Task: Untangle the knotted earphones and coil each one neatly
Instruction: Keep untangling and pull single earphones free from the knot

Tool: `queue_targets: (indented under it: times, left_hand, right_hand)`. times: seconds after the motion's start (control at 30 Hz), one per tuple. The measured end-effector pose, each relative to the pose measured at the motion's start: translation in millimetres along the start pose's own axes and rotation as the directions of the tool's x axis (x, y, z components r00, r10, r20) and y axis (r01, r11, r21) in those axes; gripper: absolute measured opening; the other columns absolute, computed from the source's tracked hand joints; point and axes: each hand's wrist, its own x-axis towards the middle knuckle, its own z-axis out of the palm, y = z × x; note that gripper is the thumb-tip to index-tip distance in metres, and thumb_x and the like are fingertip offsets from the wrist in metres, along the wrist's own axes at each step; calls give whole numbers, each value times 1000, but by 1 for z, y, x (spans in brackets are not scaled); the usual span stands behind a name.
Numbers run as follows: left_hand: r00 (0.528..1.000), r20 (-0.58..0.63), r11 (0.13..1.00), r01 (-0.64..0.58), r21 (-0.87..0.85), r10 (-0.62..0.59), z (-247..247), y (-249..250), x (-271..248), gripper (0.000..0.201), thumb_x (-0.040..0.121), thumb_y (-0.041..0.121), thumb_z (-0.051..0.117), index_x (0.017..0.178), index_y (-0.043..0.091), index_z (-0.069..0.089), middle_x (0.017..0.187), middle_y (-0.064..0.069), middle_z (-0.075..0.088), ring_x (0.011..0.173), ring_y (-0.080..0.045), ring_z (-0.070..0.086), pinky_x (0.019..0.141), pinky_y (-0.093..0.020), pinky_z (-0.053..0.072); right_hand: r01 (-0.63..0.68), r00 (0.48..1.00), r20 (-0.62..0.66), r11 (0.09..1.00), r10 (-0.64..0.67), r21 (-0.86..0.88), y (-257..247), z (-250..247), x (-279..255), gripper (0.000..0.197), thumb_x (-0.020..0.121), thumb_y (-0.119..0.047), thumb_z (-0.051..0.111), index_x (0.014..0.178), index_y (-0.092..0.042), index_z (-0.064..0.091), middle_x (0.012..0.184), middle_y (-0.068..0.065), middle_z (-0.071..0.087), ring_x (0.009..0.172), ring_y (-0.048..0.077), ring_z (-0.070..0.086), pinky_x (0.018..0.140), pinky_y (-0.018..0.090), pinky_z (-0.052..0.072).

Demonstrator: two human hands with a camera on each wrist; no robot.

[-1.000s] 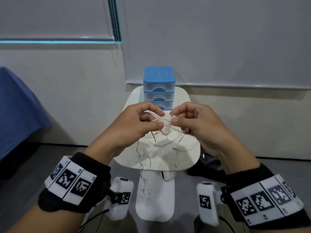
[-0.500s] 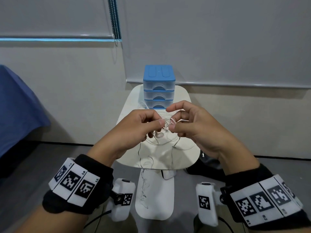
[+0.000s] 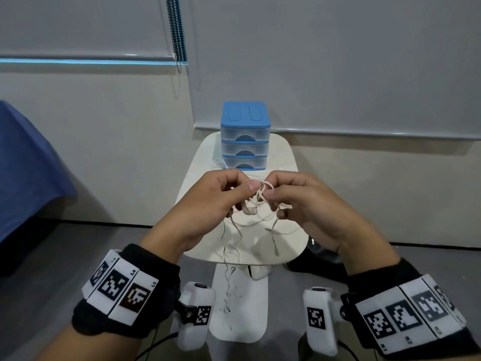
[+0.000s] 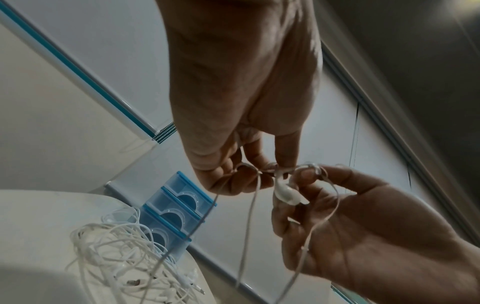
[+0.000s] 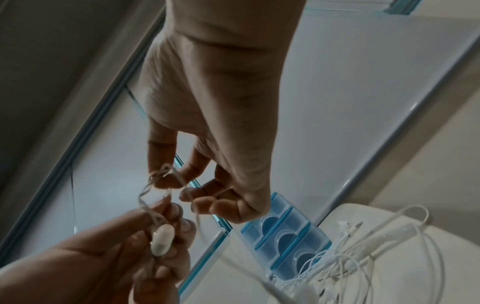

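Observation:
A knotted white earphone cable (image 3: 256, 181) is held in the air over a small white table (image 3: 200, 162). My left hand (image 3: 250, 190) pinches its loops between thumb and fingers. Right beside it, my right hand (image 3: 269, 194) pinches the same knot. Loose cable ends (image 3: 229, 256) hang down past the table's front edge. In the left wrist view, a white earbud (image 4: 284, 193) lies against the fingers of my right hand (image 4: 306, 179), below my left hand (image 4: 259, 168). A pile of more tangled earphones (image 4: 124, 257) lies on the table.
A blue-topped three-drawer unit (image 3: 244, 126) stands at the table's far edge, against the wall. The earphone pile (image 5: 363, 257) lies just in front of it. A blue cloth (image 3: 23, 165) is at the left, and grey floor surrounds the table.
The hands have drawn closer together around the knot. The right index finger has curled down onto the loops. The hanging cable ends have swung a little.

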Motion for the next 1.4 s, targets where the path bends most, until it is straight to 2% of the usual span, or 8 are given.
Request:
queue_targets:
  times: [0.2,0.37,0.57,0.67,0.83,1.03,1.17,1.4]
  left_hand:
    - [1000,10,998,7,-55,-7,3,-3,-3,18,99,21,68,84,12,63,85,-10,61,72,-14,54,64,-29,41]
    - [1000,23,995,-11,-102,14,2,2,-4,20,101,18,63,89,2,61,81,2,61,66,-13,54,58,-23,39]
    - [996,87,941,-3,-339,34,2,11,-3,17,98,17,64,81,15,65,84,-4,66,63,-11,51,54,-18,38]
    - [991,130,919,16,-393,39,1,12,-2,21,95,22,62,74,19,63,91,-7,68,64,-13,52,55,-20,38]
    - [982,184,900,49,-432,35,2,14,-3,17,96,19,55,80,16,56,91,-9,67,63,-13,48,59,-25,34]
    - [988,150,954,90,-286,-48,10,9,3,16,96,0,60,101,11,70,76,-3,59,52,-10,41,46,-18,30]
    - [992,89,972,102,-212,-85,9,9,3,8,94,8,69,90,13,66,70,3,56,48,-9,41,42,-17,30]
    - [992,0,976,126,-175,-129,-1,1,7,27,92,19,74,79,18,51,65,2,50,48,-11,41,43,-22,27]
  right_hand:
    - [-12,1000,21,923,5,385,-7,-9,-2,12,87,-14,54,77,-16,49,84,10,60,71,14,54,69,34,35]
    - [-72,997,28,891,67,448,-5,-10,-1,11,90,-21,56,82,-20,48,76,6,51,61,16,42,64,28,36]
    - [-15,1000,12,976,12,218,0,-4,-3,28,80,-18,73,105,-13,60,68,-4,53,57,12,35,57,23,33]
    - [37,998,-55,988,-29,152,-4,-1,-1,18,85,-12,76,95,-12,61,71,-2,62,57,12,32,57,24,31]
    - [55,960,-281,988,-12,146,-8,-3,1,16,95,-7,65,80,-12,64,55,-1,43,49,11,33,47,20,32]
    - [-25,889,-423,942,174,336,-13,-5,4,17,99,-18,54,85,-15,63,51,5,52,48,17,41,41,20,34]
    - [-90,903,-378,951,203,296,-13,-2,4,18,93,-22,52,80,-14,62,58,11,57,43,19,42,45,23,32]
    - [-75,917,-371,975,150,207,-10,5,8,18,88,-17,52,72,-11,59,81,7,65,56,19,44,44,24,31]
